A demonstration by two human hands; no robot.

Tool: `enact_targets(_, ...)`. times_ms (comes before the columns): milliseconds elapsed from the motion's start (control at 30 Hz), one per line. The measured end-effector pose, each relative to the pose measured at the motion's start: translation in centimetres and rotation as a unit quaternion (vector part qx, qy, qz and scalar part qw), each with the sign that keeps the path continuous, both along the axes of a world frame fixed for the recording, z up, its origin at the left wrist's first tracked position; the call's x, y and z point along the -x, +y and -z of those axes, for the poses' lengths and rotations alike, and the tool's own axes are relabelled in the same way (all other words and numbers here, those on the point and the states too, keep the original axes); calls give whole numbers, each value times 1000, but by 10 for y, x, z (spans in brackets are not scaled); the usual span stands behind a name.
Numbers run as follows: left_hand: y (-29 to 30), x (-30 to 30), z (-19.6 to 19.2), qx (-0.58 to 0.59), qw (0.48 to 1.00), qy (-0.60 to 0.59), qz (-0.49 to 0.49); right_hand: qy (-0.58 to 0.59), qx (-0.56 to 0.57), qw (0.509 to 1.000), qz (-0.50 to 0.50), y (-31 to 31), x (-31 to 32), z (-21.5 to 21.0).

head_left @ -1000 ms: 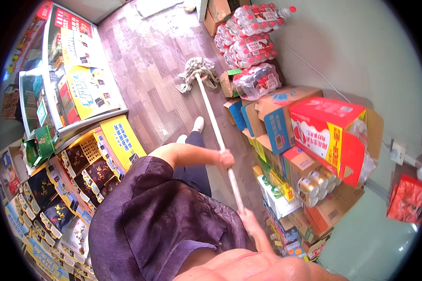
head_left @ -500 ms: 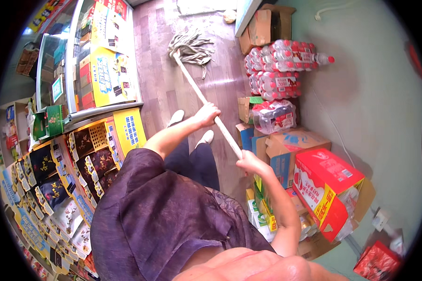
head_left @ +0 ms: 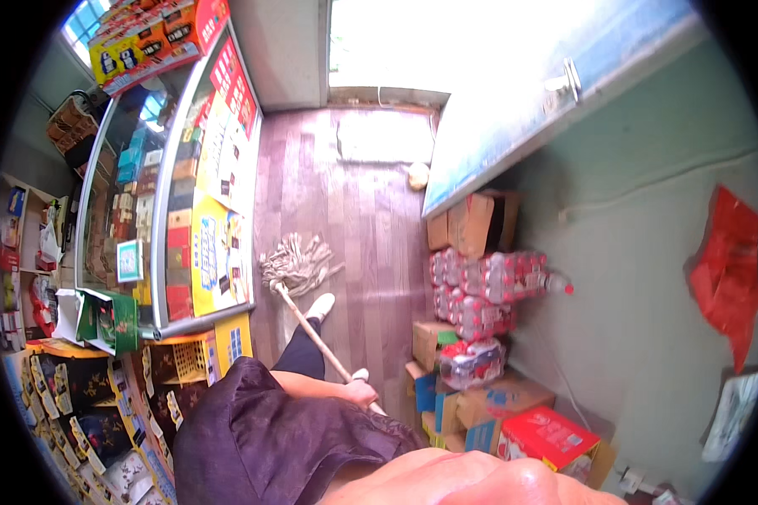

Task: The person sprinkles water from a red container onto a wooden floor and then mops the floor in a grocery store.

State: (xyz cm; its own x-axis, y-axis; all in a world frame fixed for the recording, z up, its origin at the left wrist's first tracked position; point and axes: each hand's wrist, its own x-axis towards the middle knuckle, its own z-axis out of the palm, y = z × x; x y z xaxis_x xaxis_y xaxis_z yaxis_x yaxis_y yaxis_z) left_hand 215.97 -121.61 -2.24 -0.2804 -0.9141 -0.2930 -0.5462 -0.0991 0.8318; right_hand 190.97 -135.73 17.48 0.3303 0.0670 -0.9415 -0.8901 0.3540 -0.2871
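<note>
My left hand (head_left: pixel 361 393) is closed around the pale wooden handle of a mop (head_left: pixel 318 338). The handle slants up and left from my hand to the floor. Its grey string mop head (head_left: pixel 298 264) lies spread on the floorboards near the base of the glass display case (head_left: pixel 170 202). My left foot in a white shoe (head_left: pixel 321 305) stands just right of the handle, close to the strings. The handle's upper end passes out of sight below my body. My right hand is hidden; none of it shows.
Packs of bottles with red caps (head_left: pixel 501 278) and cardboard boxes (head_left: pixel 471 223) line the right wall. A red carton (head_left: pixel 549 435) sits nearer to me. An open blue-white door (head_left: pixel 556 93) leads to a bright doorway, with a pale mat (head_left: pixel 385 138) inside. Packaged goods fill shelves (head_left: pixel 84 396) at left.
The mop head has been drawn nearer to my feet and left toward the display case. My view has tilted up, revealing the doorway. My right hand has gone out of sight.
</note>
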Motion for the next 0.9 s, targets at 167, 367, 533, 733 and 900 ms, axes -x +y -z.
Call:
enact_targets(167,24,-109,22,-24,999,-34,-25,-14,39,998,-40,9,-151,1)
enact_targets(367,-7,-269,5,-58,984,-156,-55,-89,62,989,-100,-10,-286,30)
enact_targets(533,-21,-377,83,89,926,-314,-188,-179,63,973,-131,-28,-409,54)
enact_targets(733,19,-510,95,-53,812,-415,-406,-203,-47,977,43,47,-549,123)
enact_targets(900,5,-610,82,-110,726,-506,-452,-159,-189,949,195,68,-652,140)
